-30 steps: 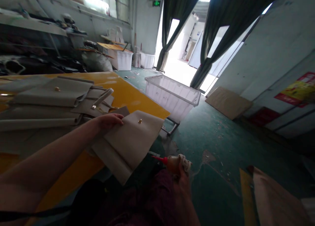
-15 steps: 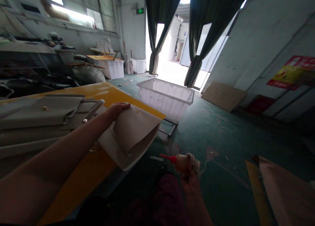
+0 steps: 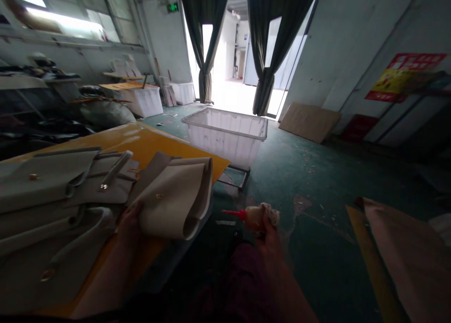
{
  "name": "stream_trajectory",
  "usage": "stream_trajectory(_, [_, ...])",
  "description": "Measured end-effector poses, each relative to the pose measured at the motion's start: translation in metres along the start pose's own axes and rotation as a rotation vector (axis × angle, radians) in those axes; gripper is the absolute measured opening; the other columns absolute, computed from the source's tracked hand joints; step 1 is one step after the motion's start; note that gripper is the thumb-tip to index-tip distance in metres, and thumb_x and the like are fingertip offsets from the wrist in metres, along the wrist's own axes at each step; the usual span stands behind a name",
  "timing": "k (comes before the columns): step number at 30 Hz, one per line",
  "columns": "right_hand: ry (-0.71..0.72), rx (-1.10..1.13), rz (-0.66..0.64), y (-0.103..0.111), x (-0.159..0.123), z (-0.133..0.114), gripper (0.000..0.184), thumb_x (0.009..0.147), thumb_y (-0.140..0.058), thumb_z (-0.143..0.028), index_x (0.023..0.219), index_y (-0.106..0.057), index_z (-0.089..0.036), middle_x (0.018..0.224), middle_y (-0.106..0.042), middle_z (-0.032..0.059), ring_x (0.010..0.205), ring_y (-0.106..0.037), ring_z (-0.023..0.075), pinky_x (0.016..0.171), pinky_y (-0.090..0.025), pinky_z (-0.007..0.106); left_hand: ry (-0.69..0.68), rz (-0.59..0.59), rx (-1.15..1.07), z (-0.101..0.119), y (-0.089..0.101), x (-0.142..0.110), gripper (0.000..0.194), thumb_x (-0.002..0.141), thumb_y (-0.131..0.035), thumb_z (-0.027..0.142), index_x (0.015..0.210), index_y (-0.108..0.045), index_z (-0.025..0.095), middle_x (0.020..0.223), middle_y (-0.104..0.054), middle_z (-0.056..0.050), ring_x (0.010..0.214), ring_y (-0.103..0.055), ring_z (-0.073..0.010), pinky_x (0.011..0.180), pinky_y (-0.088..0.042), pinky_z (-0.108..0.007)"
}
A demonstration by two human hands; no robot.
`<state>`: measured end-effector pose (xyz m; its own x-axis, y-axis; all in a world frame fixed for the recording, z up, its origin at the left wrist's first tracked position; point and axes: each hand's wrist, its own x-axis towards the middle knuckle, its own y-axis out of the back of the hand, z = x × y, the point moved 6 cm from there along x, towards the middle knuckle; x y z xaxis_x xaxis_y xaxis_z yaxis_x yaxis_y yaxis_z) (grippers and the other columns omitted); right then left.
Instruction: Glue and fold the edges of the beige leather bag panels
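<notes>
My left hand (image 3: 129, 223) grips the near left side of a beige bag piece (image 3: 172, 191) at the yellow table's edge. That piece is folded over into a loop, open toward the right, with a small metal fitting on its face. My right hand (image 3: 268, 234) is closed round a small squeeze bottle (image 3: 254, 217) with a long red nozzle pointing left. A crumpled whitish rag or wrapping covers the bottle's rear end. The bottle is held over the floor, apart from the bag piece. More beige bag parts (image 3: 52, 177) with straps and metal fittings lie left of my left hand.
The yellow tabletop (image 3: 148, 137) ends in a corner ahead. Beyond it a white plastic bin (image 3: 225, 137) stands on a metal frame. At the lower right lies brownish sheet material (image 3: 398, 248). A flat board (image 3: 310, 121) leans against the right wall. Dark curtains (image 3: 260, 46) frame a bright doorway.
My left hand has moved from the bag piece's far edge to its near left side. The piece has turned, its open end now facing right. The bottle has shifted slightly left and up in view.
</notes>
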<state>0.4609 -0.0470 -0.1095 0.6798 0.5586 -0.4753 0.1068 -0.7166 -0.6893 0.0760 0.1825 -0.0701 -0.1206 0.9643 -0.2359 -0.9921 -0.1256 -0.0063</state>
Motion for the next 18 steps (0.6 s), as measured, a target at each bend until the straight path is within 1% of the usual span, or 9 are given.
stream_trajectory(1, [-0.004, -0.008, 0.0, -0.003, -0.002, 0.004, 0.079, 0.031, -0.102, -0.035, 0.102, -0.068, -0.022, 0.095, -0.073, -0.0018, 0.078, -0.068, 0.0173, 0.061, -0.056, 0.026, 0.042, 0.022, -0.043, -0.01, 0.003, -0.002, 0.022, 0.082, -0.071, 0.032, 0.097, -0.066, 0.018, 0.082, -0.071, -0.002, 0.069, -0.066, -0.0177, 0.06, -0.055, -0.024])
stream_trajectory(3, [0.001, -0.033, -0.016, -0.01, -0.005, 0.011, 0.077, 0.032, -0.101, -0.035, 0.1, -0.066, -0.022, 0.095, -0.072, -0.0016, 0.079, -0.067, 0.018, 0.062, -0.055, 0.027, 0.09, 0.044, -0.114, -0.02, 0.005, -0.001, 0.025, 0.078, -0.075, 0.031, 0.098, -0.067, 0.017, 0.082, -0.072, -0.001, 0.066, -0.065, -0.0169, 0.059, -0.055, -0.025])
stream_trajectory(5, [0.016, -0.065, -0.034, -0.018, -0.007, 0.017, 0.075, 0.035, -0.1, -0.035, 0.1, -0.065, -0.022, 0.096, -0.071, -0.0026, 0.079, -0.066, 0.0174, 0.061, -0.054, 0.026, 0.096, 0.034, -0.165, -0.02, 0.003, 0.002, 0.028, 0.076, -0.078, 0.03, 0.098, -0.068, 0.016, 0.081, -0.072, 0.0, 0.064, -0.064, -0.0163, 0.056, -0.054, -0.024])
stream_trajectory(9, [0.03, -0.116, -0.065, -0.031, -0.004, 0.027, 0.077, 0.036, -0.098, -0.038, 0.103, -0.064, -0.021, 0.096, -0.07, -0.0025, 0.08, -0.065, 0.0175, 0.06, -0.053, 0.027, 0.083, 0.026, -0.222, -0.019, 0.003, 0.003, 0.024, 0.077, -0.077, 0.027, 0.098, -0.068, 0.017, 0.079, -0.072, 0.0, 0.064, -0.065, -0.0165, 0.055, -0.055, -0.025])
stream_trajectory(13, [0.056, -0.197, -0.053, -0.031, 0.001, 0.037, 0.078, 0.035, -0.096, -0.036, 0.103, -0.062, -0.022, 0.097, -0.07, -0.0007, 0.081, -0.066, 0.0194, 0.062, -0.055, 0.029, 0.096, 0.069, -0.248, -0.019, 0.003, -0.002, 0.021, 0.076, -0.076, 0.026, 0.094, -0.067, 0.018, 0.077, -0.071, 0.001, 0.062, -0.064, -0.0165, 0.055, -0.055, -0.026])
stream_trajectory(15, [0.092, -0.233, -0.034, -0.028, 0.003, 0.04, 0.077, 0.036, -0.094, -0.035, 0.105, -0.061, -0.022, 0.099, -0.07, -0.0002, 0.083, -0.066, 0.0195, 0.064, -0.055, 0.029, 0.1, 0.071, -0.25, -0.019, 0.003, -0.003, 0.027, 0.072, -0.079, 0.028, 0.094, -0.066, 0.018, 0.077, -0.071, 0.0, 0.061, -0.064, -0.0167, 0.055, -0.055, -0.026])
stream_trajectory(18, [0.166, -0.26, -0.02, -0.027, 0.009, 0.041, 0.078, 0.039, -0.092, -0.037, 0.107, -0.058, -0.023, 0.1, -0.069, -0.0006, 0.084, -0.067, 0.0185, 0.068, -0.055, 0.028, 0.085, 0.043, -0.225, -0.021, 0.003, 0.0, 0.038, 0.067, -0.083, 0.033, 0.096, -0.066, 0.018, 0.08, -0.071, 0.0, 0.063, -0.064, -0.0174, 0.056, -0.055, -0.027])
